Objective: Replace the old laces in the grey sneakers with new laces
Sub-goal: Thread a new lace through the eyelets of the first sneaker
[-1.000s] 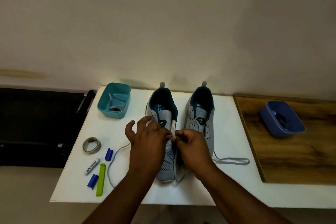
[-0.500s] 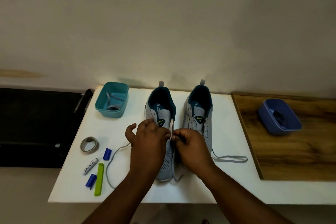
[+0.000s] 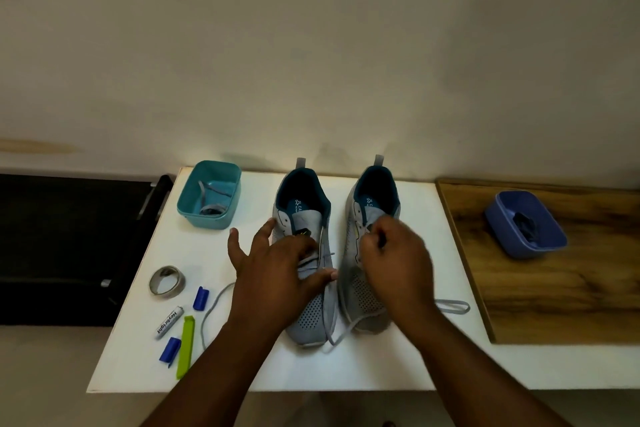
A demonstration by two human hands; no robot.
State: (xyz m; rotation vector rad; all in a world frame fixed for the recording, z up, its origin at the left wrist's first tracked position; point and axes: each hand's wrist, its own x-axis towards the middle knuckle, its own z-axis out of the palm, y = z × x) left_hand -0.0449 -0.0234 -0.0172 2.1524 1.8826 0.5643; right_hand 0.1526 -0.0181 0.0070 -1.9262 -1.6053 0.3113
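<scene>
Two grey sneakers with teal lining stand side by side on the white table [image 3: 398, 364], toes toward me. My left hand [image 3: 277, 274] lies over the left sneaker [image 3: 313, 321] and holds it down, fingers spread, thumb at its right side. My right hand [image 3: 394, 253] is closed in a fist over the right sneaker [image 3: 377, 191], pinching a strand of the grey lace [image 3: 450, 307]. That lace crosses the left sneaker's lower eyelets. It trails past both toes and loops out on the table to the left and right.
A teal tub [image 3: 221, 170] at the back left holds grey laces. A blue tub [image 3: 512, 246] with a dark lace sits on a wooden board [image 3: 554, 305] at the right. A tape roll [image 3: 167, 280], battery [image 3: 169, 322], blue clips [image 3: 201, 298] and green clip [image 3: 185, 347] lie front left.
My right hand has left the left sneaker's eyelets and moved right and away from me over the right sneaker, drawing the lace along. My left hand has spread its fingers on the left sneaker.
</scene>
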